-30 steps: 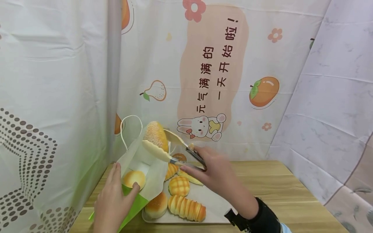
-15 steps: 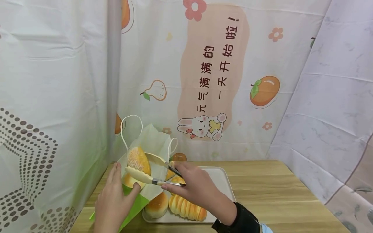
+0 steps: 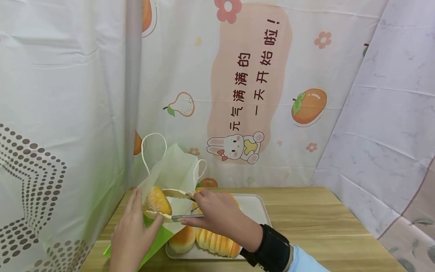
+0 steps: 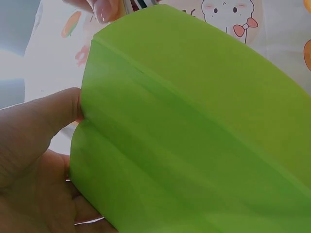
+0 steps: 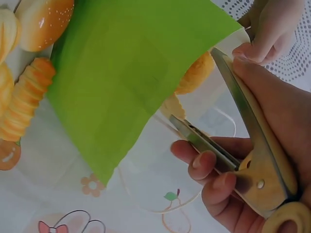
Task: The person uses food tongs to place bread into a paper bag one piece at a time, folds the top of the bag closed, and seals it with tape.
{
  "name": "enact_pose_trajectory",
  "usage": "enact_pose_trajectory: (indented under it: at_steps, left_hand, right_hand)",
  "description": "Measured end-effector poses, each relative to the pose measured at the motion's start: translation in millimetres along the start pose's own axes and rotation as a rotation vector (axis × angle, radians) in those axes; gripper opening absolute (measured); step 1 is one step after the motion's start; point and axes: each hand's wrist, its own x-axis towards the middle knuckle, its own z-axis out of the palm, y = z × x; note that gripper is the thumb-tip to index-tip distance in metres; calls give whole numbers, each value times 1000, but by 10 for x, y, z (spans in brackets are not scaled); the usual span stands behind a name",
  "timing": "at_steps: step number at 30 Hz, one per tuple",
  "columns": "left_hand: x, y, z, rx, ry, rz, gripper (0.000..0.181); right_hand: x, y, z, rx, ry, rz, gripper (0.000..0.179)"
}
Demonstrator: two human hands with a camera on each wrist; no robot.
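We judge the step in hand to be loading 1 seed-speckled bun (image 3: pixel 159 202) into the green paper bag (image 3: pixel 157 240), which leans with its mouth facing right. We see the bun just inside that mouth, at the scalloped ends of the tongs (image 3: pixel 187 216); the near end lies under it, but we cannot tell whether the far end presses on it. We note the right hand (image 3: pixel 221 216) grasping the tongs, fingers curled round the handles, the 2 arms standing apart. We note the left hand (image 3: pixel 133 230) grasping the bag, fingers along its side and thumb hooked at the near rim. On the tray (image 3: pixel 261 207) we record 1 round bun (image 3: pixel 181 240) and 1 ridged roll (image 3: pixel 217 243), with more bread partly hidden behind the right hand. In our judgement, the next move calls for lowering the bun past the rim, spreading the tongs to free it and drawing them out without snagging the paper, while the left hand steadies the mouth.
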Motion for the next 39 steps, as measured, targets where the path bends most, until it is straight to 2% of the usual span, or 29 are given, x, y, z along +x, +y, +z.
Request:
enact_pose_trajectory:
  at_steps: [5,14,17,22,27,34,39]
  left_hand:
    - [2,-1,-3,0,0,4,82]
    - [-7,-1,12,-3,30,23,80]
    - [-7,1,18,-3,37,24,79]
    - [-9,4,8,2,22,10,79]
    - [-18,0,-2,5,13,6,81]
    - [-14,0,-5,5,27,0,79]
    - [-6,-3,-19,9,21,-6,80]
  right_hand:
    - [121,-36,-19,-77,-3,-40,52]
    - [266,-145,30,-42,-174,-32,53]
    - [298,-167,79,-59,-195,-44,54]
    - [349,-184,124,-58,-178,-48,58]
    - [393,-205,87,-40,-175,-44,63]
    - [388,-224,65,-42,-145,-74,63]
    - [372,-206,77,-27,-122,-66,64]
